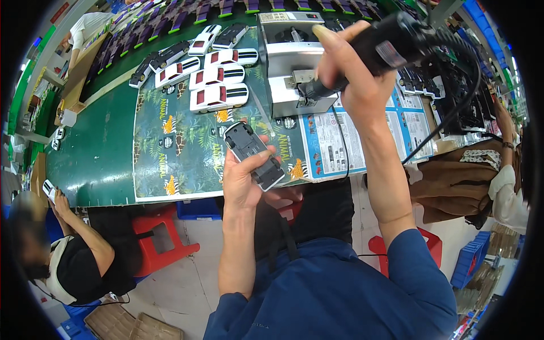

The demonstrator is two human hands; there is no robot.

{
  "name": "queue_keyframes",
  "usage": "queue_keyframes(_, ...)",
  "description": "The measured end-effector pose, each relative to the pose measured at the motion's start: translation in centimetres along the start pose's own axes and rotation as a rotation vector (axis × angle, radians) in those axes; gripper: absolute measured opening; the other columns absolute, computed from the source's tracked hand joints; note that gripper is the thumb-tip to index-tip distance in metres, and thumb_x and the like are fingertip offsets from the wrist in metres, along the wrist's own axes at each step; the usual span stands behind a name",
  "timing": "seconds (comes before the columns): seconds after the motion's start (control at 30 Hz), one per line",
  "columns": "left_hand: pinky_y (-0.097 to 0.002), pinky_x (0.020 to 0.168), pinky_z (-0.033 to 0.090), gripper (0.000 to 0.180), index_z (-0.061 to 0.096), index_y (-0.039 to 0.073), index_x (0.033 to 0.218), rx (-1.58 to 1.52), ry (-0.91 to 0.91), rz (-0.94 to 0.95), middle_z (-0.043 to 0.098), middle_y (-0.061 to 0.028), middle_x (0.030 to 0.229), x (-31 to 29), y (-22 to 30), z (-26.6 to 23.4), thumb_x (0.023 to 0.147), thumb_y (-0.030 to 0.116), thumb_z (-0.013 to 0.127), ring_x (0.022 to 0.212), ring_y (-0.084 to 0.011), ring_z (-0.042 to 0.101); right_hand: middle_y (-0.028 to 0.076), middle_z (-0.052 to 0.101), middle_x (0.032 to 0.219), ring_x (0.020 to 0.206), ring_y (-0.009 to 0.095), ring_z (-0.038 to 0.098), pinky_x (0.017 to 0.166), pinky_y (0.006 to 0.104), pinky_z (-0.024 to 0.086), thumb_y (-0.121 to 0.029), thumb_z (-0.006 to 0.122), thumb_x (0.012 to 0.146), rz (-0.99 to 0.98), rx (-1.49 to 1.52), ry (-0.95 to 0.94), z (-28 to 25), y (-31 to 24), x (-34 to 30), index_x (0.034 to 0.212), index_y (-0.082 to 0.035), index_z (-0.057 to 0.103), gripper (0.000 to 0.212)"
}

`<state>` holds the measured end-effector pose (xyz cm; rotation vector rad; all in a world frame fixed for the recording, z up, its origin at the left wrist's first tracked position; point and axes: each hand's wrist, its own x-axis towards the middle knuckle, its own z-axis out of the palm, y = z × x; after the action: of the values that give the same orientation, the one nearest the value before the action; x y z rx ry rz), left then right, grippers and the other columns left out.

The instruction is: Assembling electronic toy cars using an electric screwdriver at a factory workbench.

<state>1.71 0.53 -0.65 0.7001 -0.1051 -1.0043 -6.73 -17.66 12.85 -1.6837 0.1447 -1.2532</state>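
My left hand (241, 178) holds a toy car (249, 148) with its dark underside and wheels turned up; fingers and thumb wrap its sides above the table's near edge. In my right hand (365, 88) is a black electric screwdriver (388, 45) with a coiled cord, its fingers closed round the body. The screwdriver's nose points down and left at the front of a silver metal screw feeder (277, 62). Whether its bit touches the feeder I cannot tell. White toy cars (218, 97) with black stripes and red windows stand in a group left of the feeder.
Printed sheets (192, 147) cover the green table (90, 153). Purple and green pieces (175, 22) line the far side. Dark car parts (419, 82) lie to the right. A person (85, 249) at left handles another car; another person (470, 175) stands at right. A black cable (453, 116) hangs nearby.
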Motion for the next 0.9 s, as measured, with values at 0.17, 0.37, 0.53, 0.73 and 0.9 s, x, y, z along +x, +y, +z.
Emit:
queue_keyframes(0.17, -0.0495, 0.08, 0.06, 0.066, 0.041, 0.011, 0.136, -0.068, 0.041, -0.013, 0.057, -0.0146, 0.113, 0.2, 0.0, -0.1, 0.079, -0.015, 0.06, 0.095, -0.0278, 0.065, 0.003, 0.051, 0.058, 0.044, 0.012, 0.049, 0.047, 0.0284, 0.042, -0.017, 0.066, 0.09, 0.232, 0.059, -0.038, 0.1, -0.5, -0.8, 0.081, -0.003, 0.058, 0.018)
queue_keyframes(0.37, -0.0441, 0.074, 0.062, 0.044, 0.046, 0.002, 0.114, -0.013, 0.05, 0.004, 0.059, -0.016, 0.111, 0.4, 0.2, 1.0, 0.077, -0.012, 0.065, 0.093, -0.028, 0.067, 0.003, 0.046, 0.063, 0.047, 0.012, 0.044, 0.05, 0.0299, 0.043, -0.027, 0.048, 0.096, 0.171, 0.537, -0.181, -0.1, -3.4, -5.8, 0.095, -0.004, 0.049, 0.023)
queue_keyframes(0.53, -0.0422, 0.073, 0.061, 0.045, 0.046, 0.002, 0.116, -0.007, 0.025, 0.011, 0.06, -0.0155, 0.11, 0.1, 0.1, 0.5, 0.078, -0.011, 0.065, 0.091, -0.0267, 0.067, 0.004, 0.048, 0.063, 0.047, 0.013, 0.047, 0.051, 0.0298, 0.046, -0.02, 0.05, 0.095, 0.184, 0.557, -0.24, 1.3, -3.7, -7.6, 0.097, -0.002, 0.05, 0.018)
queue_keyframes(0.73, -0.0403, 0.072, 0.06, 0.038, 0.05, 0.003, 0.114, -0.023, -0.002, -0.003, 0.062, -0.0135, 0.108, 0.4, 0.1, 0.3, 0.081, -0.009, 0.064, 0.09, -0.024, 0.067, 0.004, 0.056, 0.057, 0.044, 0.007, 0.051, 0.044, 0.0203, 0.041, -0.006, 0.073, 0.083, 0.271, 0.553, -0.074, 3.4, -3.6, -8.2, 0.081, 0.0, 0.06, 0.014)
queue_keyframes(0.9, -0.0413, 0.073, 0.059, 0.023, 0.053, 0.003, 0.115, -0.231, 0.075, -0.188, 0.065, -0.0105, 0.104, 1.4, 0.4, -0.7, 0.093, 0.006, 0.061, 0.09, -0.024, 0.066, 0.005, 0.046, 0.06, 0.045, 0.012, 0.043, 0.046, 0.028, 0.042, -0.013, 0.061, 0.09, 0.231, 0.373, -0.311, 3.1, -2.8, -7.8, 0.085, -0.005, 0.044, 0.02)
